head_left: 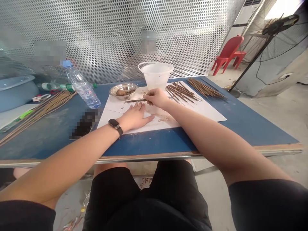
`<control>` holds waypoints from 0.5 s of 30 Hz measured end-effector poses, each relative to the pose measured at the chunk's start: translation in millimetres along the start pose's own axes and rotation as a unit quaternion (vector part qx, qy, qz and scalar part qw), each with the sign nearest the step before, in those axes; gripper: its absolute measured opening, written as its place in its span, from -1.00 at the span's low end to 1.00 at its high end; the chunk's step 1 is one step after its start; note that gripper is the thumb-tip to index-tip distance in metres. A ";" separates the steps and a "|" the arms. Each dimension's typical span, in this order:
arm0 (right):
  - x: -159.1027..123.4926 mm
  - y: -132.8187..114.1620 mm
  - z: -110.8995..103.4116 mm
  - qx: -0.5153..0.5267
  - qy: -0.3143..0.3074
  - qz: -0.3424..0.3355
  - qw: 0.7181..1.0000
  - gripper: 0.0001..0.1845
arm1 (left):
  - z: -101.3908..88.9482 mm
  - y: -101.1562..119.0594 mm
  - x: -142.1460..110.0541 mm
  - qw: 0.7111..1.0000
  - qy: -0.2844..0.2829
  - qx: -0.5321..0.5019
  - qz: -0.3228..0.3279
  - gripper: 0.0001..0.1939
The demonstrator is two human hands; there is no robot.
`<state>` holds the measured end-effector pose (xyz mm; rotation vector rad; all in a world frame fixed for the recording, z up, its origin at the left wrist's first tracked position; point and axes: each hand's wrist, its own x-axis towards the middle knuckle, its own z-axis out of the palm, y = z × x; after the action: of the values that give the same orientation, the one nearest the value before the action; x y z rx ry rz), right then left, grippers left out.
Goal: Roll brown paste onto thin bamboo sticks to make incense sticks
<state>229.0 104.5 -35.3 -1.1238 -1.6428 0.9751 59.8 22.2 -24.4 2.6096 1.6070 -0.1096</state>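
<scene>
My left hand lies flat on a white sheet, fingers apart and holding nothing, with a black smartwatch on the wrist. My right hand pinches a few thin brown sticks that point left, just above the left fingertips. Brown flecks are scattered on the sheet near both hands. Beyond my right hand, a pile of similar sticks lies on the sheet. A steel bowl holding a brown lump stands at the sheet's far edge.
A translucent plastic pail stands behind the sheet on the blue table. Bundles of long sticks lie to either side. A water bottle and a blurred dark object are left of the sheet. A perforated metal screen rises behind.
</scene>
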 end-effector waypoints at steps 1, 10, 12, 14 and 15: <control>-0.7 -0.7 -0.3 -0.022 -0.001 -0.002 1.000 -0.59 | 0.3 0.5 -10.3 1.000 -0.005 0.004 0.003 0.10; -7.5 -9.3 4.7 -0.288 -0.051 -0.076 0.953 -0.74 | 14.9 -19.5 -121.6 0.996 -0.010 0.070 0.051 0.14; -7.7 -10.5 6.4 -0.311 -0.060 -0.092 0.944 -0.79 | 18.2 -23.9 -128.3 0.995 0.002 0.078 0.059 0.14; -8.2 -12.2 7.2 -0.320 -0.065 -0.103 0.939 -0.79 | 18.5 -25.5 -122.5 0.995 0.004 0.078 0.064 0.13; -8.5 -13.1 7.2 -0.322 -0.067 -0.107 0.938 -0.77 | 17.4 -25.4 -115.1 0.995 0.002 0.075 0.064 0.13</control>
<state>220.5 91.9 -27.3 -1.2721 -2.2306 0.3738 -14.9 -70.4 -30.9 2.8187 1.4806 -0.2268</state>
